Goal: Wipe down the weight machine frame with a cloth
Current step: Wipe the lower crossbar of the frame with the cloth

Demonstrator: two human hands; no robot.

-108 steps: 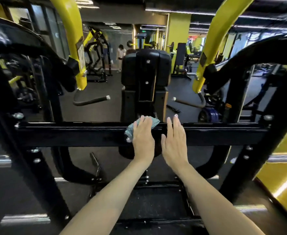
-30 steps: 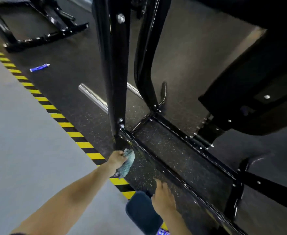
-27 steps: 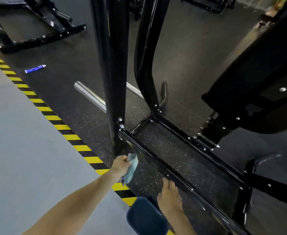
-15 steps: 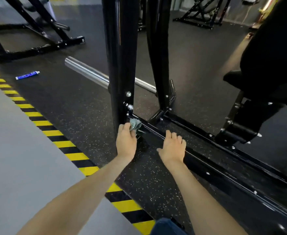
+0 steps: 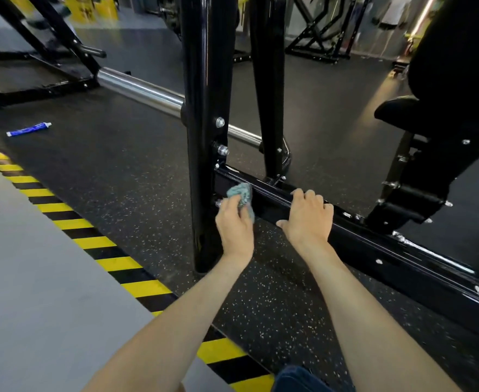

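The weight machine frame is glossy black steel: a thick upright post [image 5: 204, 108] bolted to a low horizontal bar [image 5: 374, 244] that runs off to the right just above the floor. My left hand [image 5: 234, 224] presses a crumpled teal cloth [image 5: 242, 195] against the bar's left end, right beside the post. My right hand [image 5: 307, 215] rests on the bar's top edge a little to the right, fingers curled over it, holding nothing else.
A chrome bar [image 5: 142, 90] passes behind the post. A blue tube [image 5: 29, 129] lies on the speckled rubber floor at left. Yellow-black hazard tape [image 5: 105, 241] borders a grey floor area. A black padded seat [image 5: 436, 114] stands at right, other machines behind.
I dropped from the upper crossbar to the base of the frame. Over the last second both hands moved onto the low bar, the cloth sliding right from the post joint onto it.
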